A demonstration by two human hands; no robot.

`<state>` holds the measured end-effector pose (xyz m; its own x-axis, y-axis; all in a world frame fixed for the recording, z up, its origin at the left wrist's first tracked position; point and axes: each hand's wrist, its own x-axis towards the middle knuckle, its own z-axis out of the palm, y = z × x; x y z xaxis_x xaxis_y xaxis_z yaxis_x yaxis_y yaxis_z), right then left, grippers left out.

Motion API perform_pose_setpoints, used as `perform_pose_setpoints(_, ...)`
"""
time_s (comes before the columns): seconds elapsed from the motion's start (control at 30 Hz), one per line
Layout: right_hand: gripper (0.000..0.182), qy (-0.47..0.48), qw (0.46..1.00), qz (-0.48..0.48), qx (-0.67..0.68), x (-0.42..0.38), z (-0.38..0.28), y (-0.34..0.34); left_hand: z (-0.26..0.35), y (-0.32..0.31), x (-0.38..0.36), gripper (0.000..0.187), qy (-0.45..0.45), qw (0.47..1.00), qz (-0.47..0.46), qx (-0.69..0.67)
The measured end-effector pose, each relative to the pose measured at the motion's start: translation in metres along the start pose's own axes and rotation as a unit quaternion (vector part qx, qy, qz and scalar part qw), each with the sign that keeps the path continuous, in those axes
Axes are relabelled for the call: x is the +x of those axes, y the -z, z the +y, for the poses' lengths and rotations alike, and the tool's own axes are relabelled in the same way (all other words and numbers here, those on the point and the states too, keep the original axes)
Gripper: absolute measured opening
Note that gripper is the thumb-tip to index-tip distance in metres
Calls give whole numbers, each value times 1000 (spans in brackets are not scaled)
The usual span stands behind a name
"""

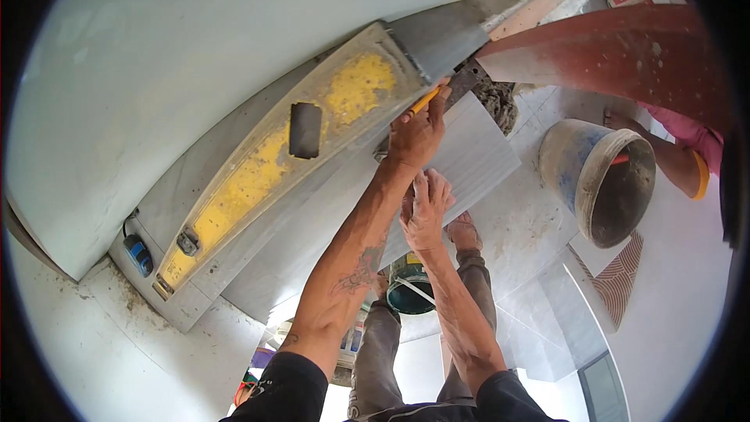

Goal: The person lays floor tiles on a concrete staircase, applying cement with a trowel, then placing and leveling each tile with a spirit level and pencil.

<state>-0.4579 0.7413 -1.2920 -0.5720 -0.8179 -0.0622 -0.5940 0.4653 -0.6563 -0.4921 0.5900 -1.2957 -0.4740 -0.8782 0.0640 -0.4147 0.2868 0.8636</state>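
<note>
My left hand (416, 139) is closed around a slim yellow-orange pencil (424, 100) beside the end of a long, worn yellow level (289, 160). The level lies slantwise over the grey tiles along the wall, and a dark rectangular opening shows in its body. Just below, my right hand (426, 207) has its fingers curled together over a loose grey tile (476, 144). What those fingers grip, if anything, is hidden.
A stained bucket (562, 176) tilts at the right, near another person's arm (676, 164). A red beam (617, 55) crosses the upper right. Wet mortar (498, 101) lies past the tile. A dark green bucket (409, 297) stands between my legs; a blue tool (138, 255) is far left.
</note>
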Motion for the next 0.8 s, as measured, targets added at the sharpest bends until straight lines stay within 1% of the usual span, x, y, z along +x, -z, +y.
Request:
perform_pose_setpoints(0.03, 53, 4, 1000, -4, 2, -1, 1, -2, -2, 0, 0, 14, 3, 1000, 4, 3)
perform_pose_setpoints(0.1, 53, 22, 1000, 20, 8, -2, 3, -4, -5, 0, -1, 13, -22, 999, -2, 31)
perform_pose_setpoints(0.13, 52, 3, 1000, -5, -7, -3, 3, -3, -7, -1, -2, 12, -53, 998, 12, 42)
perform_pose_setpoints(0.27, 52, 12, 1000, 21, -6, -3, 2, -4, -7, 0, -3, 13, -51, 998, -9, 46)
perform_pose_setpoints(0.37, 52, 15, 1000, 22, -1, -2, 1, -5, -8, 2, 0, 14, -52, 998, 4, 30)
perform_pose_setpoints(0.43, 53, 13, 1000, 8, 14, 0, 3, -3, -8, 0, -1, 16, 5, 999, -44, 14)
perform_pose_setpoints(0.47, 53, 11, 1000, 10, 9, 2, 6, -1, -7, -6, 1, 16, 3, 999, -47, 10)
perform_pose_setpoints(0.53, 52, 16, 1000, 15, 16, 0, 2, -4, -9, -5, 3, 18, -27, 1000, 2, 7)
perform_pose_setpoints(0.57, 52, 14, 1000, 15, 19, -1, 1, -5, -9, -4, 3, 18, -27, 1000, 0, 9)
perform_pose_setpoints(0.63, 51, 9, 1000, 12, 2, 0, 1, -3, -7, -3, 6, 19, -11, 998, -30, 56)
perform_pose_setpoints(0.73, 50, 10, 1000, 14, 3, 0, 0, -2, -6, -1, 9, 20, -1, 998, -59, 35)
perform_pose_setpoints(0.8, 49, 10, 1000, 15, 2, 0, -2, -2, -4, 0, 9, 20, -13, 998, -47, 45)
